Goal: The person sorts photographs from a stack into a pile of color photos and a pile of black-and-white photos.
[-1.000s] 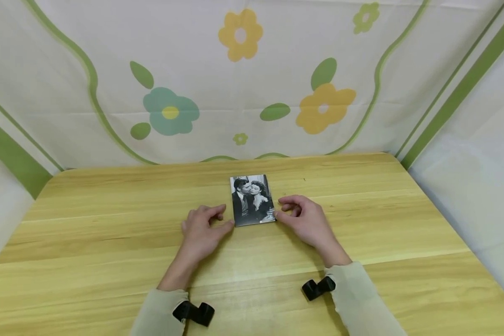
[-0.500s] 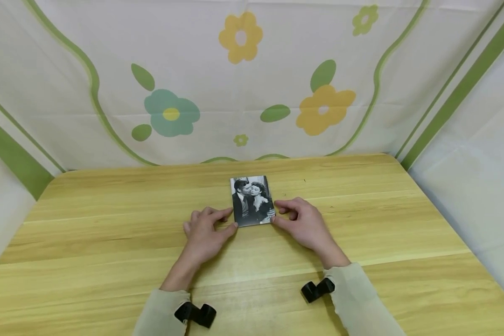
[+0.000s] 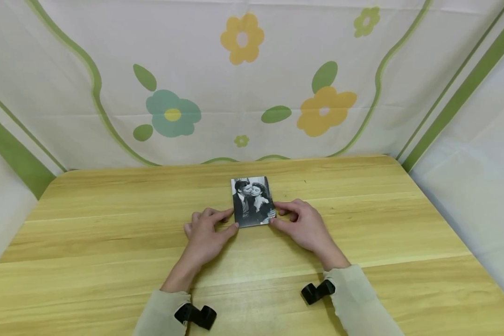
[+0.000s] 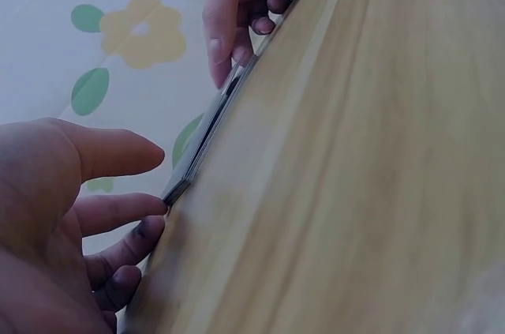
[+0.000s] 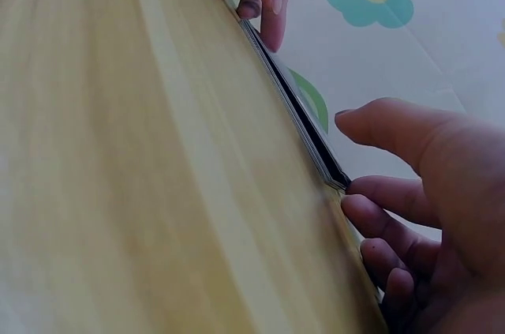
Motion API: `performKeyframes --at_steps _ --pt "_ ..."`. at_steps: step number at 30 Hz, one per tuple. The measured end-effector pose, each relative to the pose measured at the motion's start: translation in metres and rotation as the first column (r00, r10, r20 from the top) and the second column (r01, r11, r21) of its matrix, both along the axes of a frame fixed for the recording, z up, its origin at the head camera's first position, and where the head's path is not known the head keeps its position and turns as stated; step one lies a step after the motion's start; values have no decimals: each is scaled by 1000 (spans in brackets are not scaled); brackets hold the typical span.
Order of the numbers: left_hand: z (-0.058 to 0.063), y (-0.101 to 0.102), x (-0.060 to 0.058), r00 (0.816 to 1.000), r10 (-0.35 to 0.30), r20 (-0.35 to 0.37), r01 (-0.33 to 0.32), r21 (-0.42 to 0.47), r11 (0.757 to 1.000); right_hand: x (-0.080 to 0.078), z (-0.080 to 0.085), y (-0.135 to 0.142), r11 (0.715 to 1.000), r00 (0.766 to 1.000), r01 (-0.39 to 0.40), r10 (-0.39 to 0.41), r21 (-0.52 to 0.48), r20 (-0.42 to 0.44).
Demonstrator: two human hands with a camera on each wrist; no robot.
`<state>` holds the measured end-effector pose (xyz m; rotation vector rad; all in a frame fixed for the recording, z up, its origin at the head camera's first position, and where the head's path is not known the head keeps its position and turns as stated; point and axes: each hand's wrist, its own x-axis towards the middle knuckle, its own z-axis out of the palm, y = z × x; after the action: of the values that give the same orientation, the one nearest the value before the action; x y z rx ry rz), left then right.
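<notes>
On the wooden table lies a thin stack of photo cards (image 3: 252, 200), its top a black-and-white picture of a couple. Several layers show along the near edge of the stack (image 5: 296, 109) in the right wrist view, with a dark gap below the top. My left hand (image 3: 205, 238) touches the left edge with its index fingertip, the thumb tip at the near left corner. Opposite, my right hand (image 3: 305, 225) has its index fingertip against the right edge and its thumb tip at the near right corner. Both wrist views show thumb and index finger spread apart.
The table (image 3: 109, 242) reaches back to a white curtain (image 3: 218, 84) printed with flowers and green lines. Pale cloth (image 3: 479, 154) hangs on the right side also. Black wrist cameras (image 3: 195, 316) sit at both sleeve cuffs.
Both hands have moved inward from slightly beside the stack until their fingertips meet its side edges. The stack has hardly shifted.
</notes>
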<state>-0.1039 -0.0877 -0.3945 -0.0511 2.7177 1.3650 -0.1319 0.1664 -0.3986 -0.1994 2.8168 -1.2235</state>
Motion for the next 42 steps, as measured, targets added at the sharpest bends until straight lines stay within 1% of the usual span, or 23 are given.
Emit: performKeyframes --at_steps 12,19,22,31,42 --pt "-5 4 1 999 21 -35 -22 -10 1000 0 -3 3 1000 1000 1 -1 -16 2" --pt "-6 12 1 997 -15 -75 15 -10 1000 11 -4 11 998 998 63 -63 -24 -19" --pt "-5 13 1 996 -19 -85 18 -7 1000 12 -2 13 998 998 63 -64 -23 -29" --pt "-1 12 1 997 -18 -78 18 -11 1000 11 -1 11 998 998 56 -57 -26 -12" --pt "0 13 1 996 -1 -89 1 -3 1000 12 2 12 999 999 43 -44 -14 -29"
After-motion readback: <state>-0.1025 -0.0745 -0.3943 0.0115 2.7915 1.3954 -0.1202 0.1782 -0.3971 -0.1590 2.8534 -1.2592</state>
